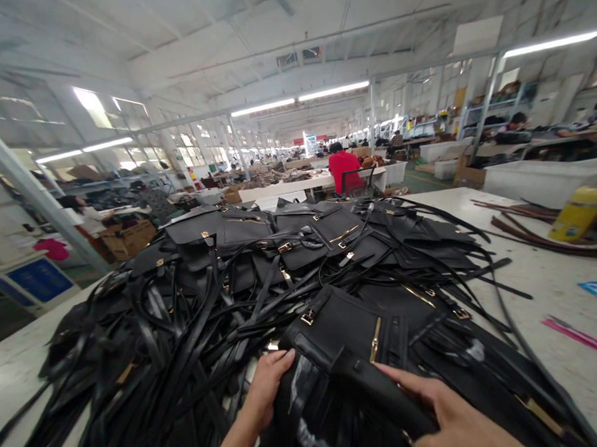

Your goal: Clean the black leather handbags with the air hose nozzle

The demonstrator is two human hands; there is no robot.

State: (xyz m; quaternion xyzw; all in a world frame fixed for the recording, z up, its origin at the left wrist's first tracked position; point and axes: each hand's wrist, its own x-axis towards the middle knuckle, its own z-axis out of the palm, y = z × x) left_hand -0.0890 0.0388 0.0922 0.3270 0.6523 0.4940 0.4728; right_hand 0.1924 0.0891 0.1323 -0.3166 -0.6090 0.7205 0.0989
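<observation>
Left hand [264,389] is gripping the near-left edge of a black bag [345,341], fingers [280,359] curled over the rim w/ the thumb tucked under, so closed on it. Right hand [451,415] is lying flatter, fingers spread and pressing along the bag's folded flap on the right side; looks more like bracing than a full grip, can't tell if the thumb is wrapping under.

The bag is sitting at the near edge of the tabletop [546,270], on top of a big heap of black bags and straps [193,309], front facing up w/ a gold zip pull [374,339] and a small gold buckle [307,316] showing.

To handle it well, I'd say: keep both hands on opposite edges so the piece is lifting flat, and watch the loose straps around it, they're tangling under and over the bag and could be dragging neighbours along. Freeing the strap before pulling seems wise.

Further out: yellow bottle [578,212] at far right, brown strips beside it, pink and blue bits nearer. A person in a red top [344,168] is working at another table well behind.
</observation>
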